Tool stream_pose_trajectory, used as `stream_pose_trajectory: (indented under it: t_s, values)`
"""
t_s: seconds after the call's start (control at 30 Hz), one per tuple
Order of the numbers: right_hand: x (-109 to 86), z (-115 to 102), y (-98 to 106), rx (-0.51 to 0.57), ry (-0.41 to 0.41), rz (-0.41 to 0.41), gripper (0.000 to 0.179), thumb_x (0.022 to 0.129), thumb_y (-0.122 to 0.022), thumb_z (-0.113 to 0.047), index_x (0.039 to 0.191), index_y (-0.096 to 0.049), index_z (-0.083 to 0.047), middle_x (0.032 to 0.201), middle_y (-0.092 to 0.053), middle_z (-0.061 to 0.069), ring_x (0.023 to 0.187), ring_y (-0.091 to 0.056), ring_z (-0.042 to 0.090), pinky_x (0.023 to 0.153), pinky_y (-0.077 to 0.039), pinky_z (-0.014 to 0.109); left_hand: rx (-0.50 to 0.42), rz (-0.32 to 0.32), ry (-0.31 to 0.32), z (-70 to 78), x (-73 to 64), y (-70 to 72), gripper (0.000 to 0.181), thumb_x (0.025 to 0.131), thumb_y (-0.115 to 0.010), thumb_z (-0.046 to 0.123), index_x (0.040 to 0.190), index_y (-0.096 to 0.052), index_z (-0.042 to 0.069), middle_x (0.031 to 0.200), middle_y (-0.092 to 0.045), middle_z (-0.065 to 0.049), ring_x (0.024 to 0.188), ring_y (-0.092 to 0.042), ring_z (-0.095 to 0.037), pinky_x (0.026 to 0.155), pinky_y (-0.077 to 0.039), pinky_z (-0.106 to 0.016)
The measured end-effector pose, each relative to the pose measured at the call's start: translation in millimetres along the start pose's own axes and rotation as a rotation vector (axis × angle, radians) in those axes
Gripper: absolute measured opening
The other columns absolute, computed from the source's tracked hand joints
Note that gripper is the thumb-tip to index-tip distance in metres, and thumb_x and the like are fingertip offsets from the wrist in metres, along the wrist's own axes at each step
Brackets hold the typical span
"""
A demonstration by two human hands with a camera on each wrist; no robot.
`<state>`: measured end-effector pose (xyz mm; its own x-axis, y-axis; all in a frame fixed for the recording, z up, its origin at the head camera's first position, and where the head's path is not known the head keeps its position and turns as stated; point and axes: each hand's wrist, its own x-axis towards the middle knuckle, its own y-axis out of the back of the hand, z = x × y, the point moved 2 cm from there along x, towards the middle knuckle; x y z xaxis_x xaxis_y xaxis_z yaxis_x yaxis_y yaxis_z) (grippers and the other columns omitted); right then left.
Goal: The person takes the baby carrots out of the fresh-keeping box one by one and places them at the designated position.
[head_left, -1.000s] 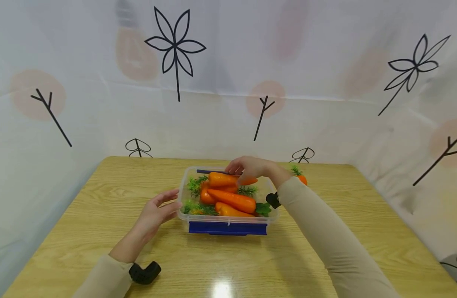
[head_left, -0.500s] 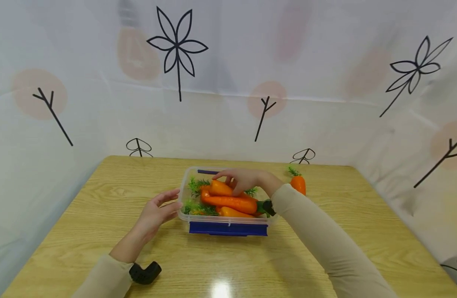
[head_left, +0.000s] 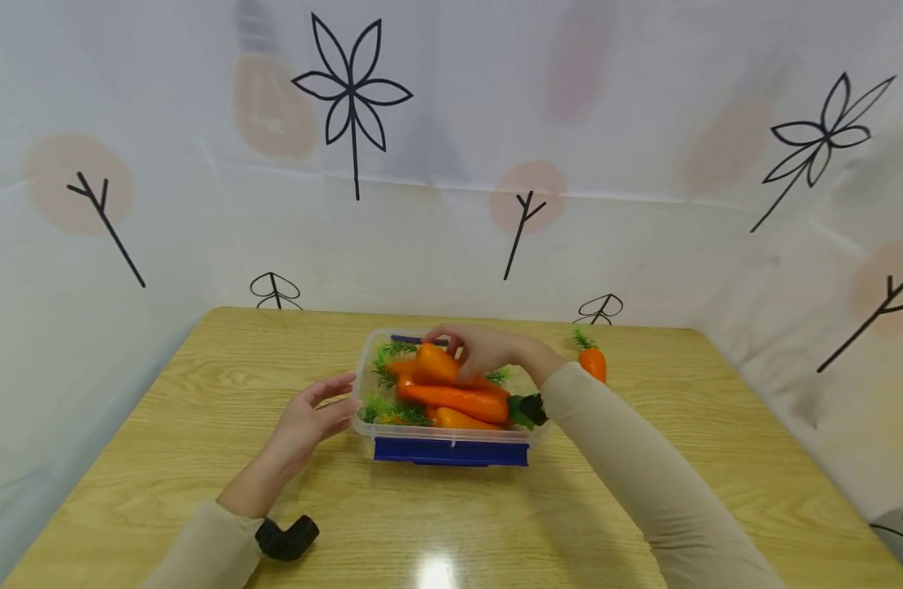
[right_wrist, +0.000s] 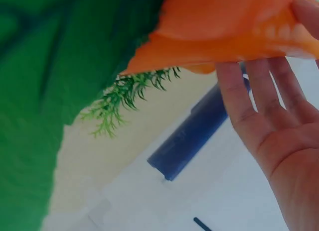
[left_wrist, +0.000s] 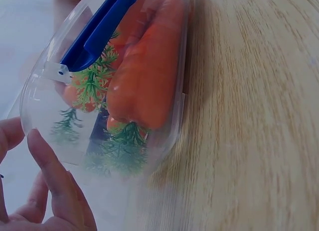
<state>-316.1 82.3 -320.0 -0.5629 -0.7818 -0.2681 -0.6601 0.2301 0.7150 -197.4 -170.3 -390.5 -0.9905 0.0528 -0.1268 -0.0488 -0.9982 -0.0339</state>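
Note:
A clear plastic box (head_left: 370,429) with blue latches holds several toy carrots with green leafy tops. Inside it, toward the back, my right hand (head_left: 488,349) grips an orange carrot (head_left: 435,366), its thick end raised to the left. In the right wrist view, fingers (right_wrist: 234,91) press the carrot's side while the thumb lies on the opposite side. A longer carrot (head_left: 459,401) lies in front of the held one. My left hand (head_left: 309,424) rests its fingertips on the box's left rim, fingers fairly straight. Its fingertips also meet the clear corner in the left wrist view.
Another carrot (head_left: 593,365) lies on the wooden table (head_left: 201,458) right of the box, partly hidden by the right sleeve. A blue latch (head_left: 451,451) hangs along the box's front. A patterned white cloth (head_left: 437,245) hangs behind the table.
My right hand has shifted slightly left, and the carrot in its grip has tilted, thick end up. More of the carrot outside the box shows. The left hand stays at the rim.

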Motion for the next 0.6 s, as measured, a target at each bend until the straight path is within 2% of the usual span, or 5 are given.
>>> stream_pose_trajectory:
  t_s: [0.13,0.4,0.6]
  values:
    - [-4.3,-1,6,0.026,0.018,0.047,0.071,0.082,-0.064,0.004,0.142,-0.033,-0.018,0.112,-0.046,0.012,0.094,-0.056,0.026,0.075,-0.05,0.032,-0.006,0.0,0.004,-0.3,0.7,-1.0,0.054,0.088,-0.065,0.012,0.137,-0.044,0.003,0.135,-0.039,-0.016,0.095,-0.059,-0.012,0.082,-0.05,-0.027]
    - [-18.6,-8,17,0.015,0.075,0.144,0.071,0.081,-0.067,0.0,0.141,-0.033,-0.016,0.113,-0.051,0.013,0.095,-0.059,0.024,0.075,-0.053,0.033,-0.007,0.002,0.001,0.6,0.6,-1.4,0.054,0.088,-0.065,0.011,0.137,-0.044,0.002,0.134,-0.04,-0.016,0.093,-0.059,-0.011,0.081,-0.05,-0.027]
    - [-33.6,-14,22,0.061,0.065,0.214,0.073,0.081,-0.07,-0.005,0.143,-0.033,-0.017,0.114,-0.053,0.013,0.095,-0.06,0.025,0.076,-0.053,0.036,-0.006,0.002,0.002,0.4,0.2,-0.6,0.053,0.088,-0.065,0.011,0.137,-0.044,0.002,0.134,-0.04,-0.016,0.092,-0.059,-0.01,0.08,-0.05,-0.026]
